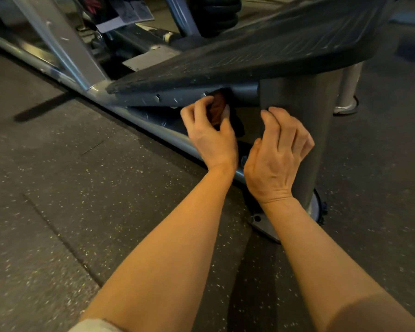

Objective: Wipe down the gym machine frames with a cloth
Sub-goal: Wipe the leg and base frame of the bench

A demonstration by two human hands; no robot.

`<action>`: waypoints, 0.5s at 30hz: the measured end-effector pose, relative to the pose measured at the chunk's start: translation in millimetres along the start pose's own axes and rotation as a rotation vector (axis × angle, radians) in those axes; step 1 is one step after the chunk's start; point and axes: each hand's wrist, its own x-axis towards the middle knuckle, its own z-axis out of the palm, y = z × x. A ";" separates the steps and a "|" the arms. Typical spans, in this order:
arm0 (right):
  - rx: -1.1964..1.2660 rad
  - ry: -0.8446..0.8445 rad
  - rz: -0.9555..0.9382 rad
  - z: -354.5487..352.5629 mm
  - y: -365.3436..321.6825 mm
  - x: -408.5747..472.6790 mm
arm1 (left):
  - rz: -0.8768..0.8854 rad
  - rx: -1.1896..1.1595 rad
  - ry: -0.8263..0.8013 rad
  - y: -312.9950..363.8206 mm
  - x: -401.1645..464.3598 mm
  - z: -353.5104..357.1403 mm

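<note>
Low beside a gym machine, under the ribbed black footplate [249,51]. Left hand [211,135] curled round a bunched dark cloth [219,109], reddish where the light catches it, pressed against the grey crossbar [182,98] just below the footplate's edge. Right hand [276,154] loosely curled, holding nothing, fingertips [271,111] resting on the wide grey post [321,116]. Sloping frame tube [153,127] running behind both hands down to the speckled rubber floor [82,188]. Cloth likely soft, light and floppy: best kept wadded in the palm so it moulds round the tube. Frame probably rigid, fixed and smooth-painted, with small bolt heads [157,98] apt to snag fabric.
</note>
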 end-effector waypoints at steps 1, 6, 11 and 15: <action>-0.003 0.010 -0.001 0.5 -0.1 0.8 | 0.077 0.004 -0.013 4.8 -1.0 1.9; -0.010 0.007 0.020 3.4 -4.7 0.8 | 0.018 -0.016 -0.027 -3.7 4.5 4.1; -0.064 -0.040 -0.022 2.8 -8.8 -1.9 | 0.050 -0.007 -0.003 2.5 6.3 -2.1; -0.148 -0.120 -0.097 2.1 -0.8 -8.0 | 0.117 0.017 -0.076 -1.2 12.2 -2.0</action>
